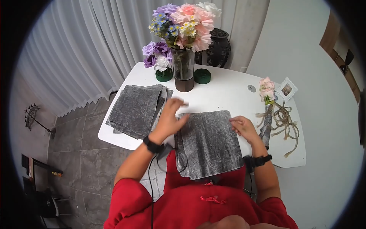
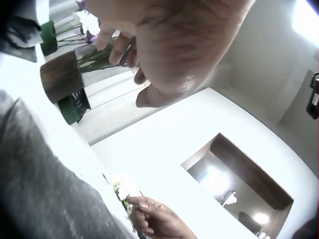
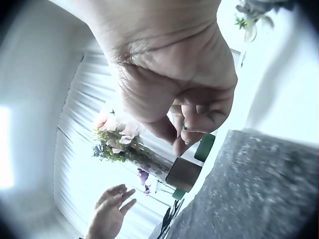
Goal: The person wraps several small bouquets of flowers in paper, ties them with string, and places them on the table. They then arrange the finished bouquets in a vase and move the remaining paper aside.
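Note:
A dark grey, mottled square sheet (image 1: 209,141) lies over the table's front edge and the lap, with at least one more sheet edge showing under its left side. My left hand (image 1: 170,117) hovers over its upper left corner, fingers spread and slightly blurred, holding nothing. Close by the upper right corner is my right hand (image 1: 246,129). Its fingers are loosely curled, and thumb and fingertips come together in the right wrist view, with no sheet between them. To the left, a stack of similar grey sheets (image 1: 135,108) lies fanned on the white table (image 1: 221,97).
A tall vase (image 1: 183,72) of artificial flowers stands at the back, between two green foam discs (image 1: 202,76); one bears purple and white flowers. On the right lie a pink flower (image 1: 267,87), a small framed picture (image 1: 286,89) and tangled cord (image 1: 284,118). A cable hangs near my left wrist.

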A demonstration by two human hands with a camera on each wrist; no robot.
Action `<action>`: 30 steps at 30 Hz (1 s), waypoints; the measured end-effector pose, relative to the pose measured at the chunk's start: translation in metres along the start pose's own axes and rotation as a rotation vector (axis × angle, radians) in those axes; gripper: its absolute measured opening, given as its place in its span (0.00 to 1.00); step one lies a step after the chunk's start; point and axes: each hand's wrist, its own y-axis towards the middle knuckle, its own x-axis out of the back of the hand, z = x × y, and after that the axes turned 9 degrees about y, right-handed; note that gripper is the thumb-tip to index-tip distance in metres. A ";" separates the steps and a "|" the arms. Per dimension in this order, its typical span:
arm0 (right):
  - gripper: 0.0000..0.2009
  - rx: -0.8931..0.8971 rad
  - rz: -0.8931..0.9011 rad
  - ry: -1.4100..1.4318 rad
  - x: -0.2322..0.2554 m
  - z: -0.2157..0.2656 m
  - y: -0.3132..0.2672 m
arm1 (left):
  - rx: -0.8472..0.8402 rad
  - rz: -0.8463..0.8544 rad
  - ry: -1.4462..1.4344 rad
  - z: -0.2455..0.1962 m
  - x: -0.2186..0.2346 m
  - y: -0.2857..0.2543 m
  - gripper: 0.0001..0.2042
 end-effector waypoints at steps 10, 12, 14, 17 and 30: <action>0.08 0.140 -0.153 0.166 0.005 -0.055 -0.042 | 0.894 -0.147 -0.472 -0.023 -0.003 -0.177 0.09; 0.07 0.221 -0.156 0.204 0.003 -0.060 -0.037 | 1.054 0.024 -0.627 -0.040 -0.001 -0.180 0.14; 0.07 0.245 -0.136 0.173 0.002 -0.065 -0.034 | 1.102 0.147 -0.589 -0.052 -0.006 -0.176 0.19; 0.06 0.291 -0.133 0.141 0.001 -0.069 -0.034 | 1.120 0.322 -0.621 -0.056 -0.012 -0.170 0.17; 0.05 0.346 -0.173 0.059 -0.003 -0.071 -0.037 | 0.590 -0.162 -0.085 -0.074 0.021 -0.101 0.14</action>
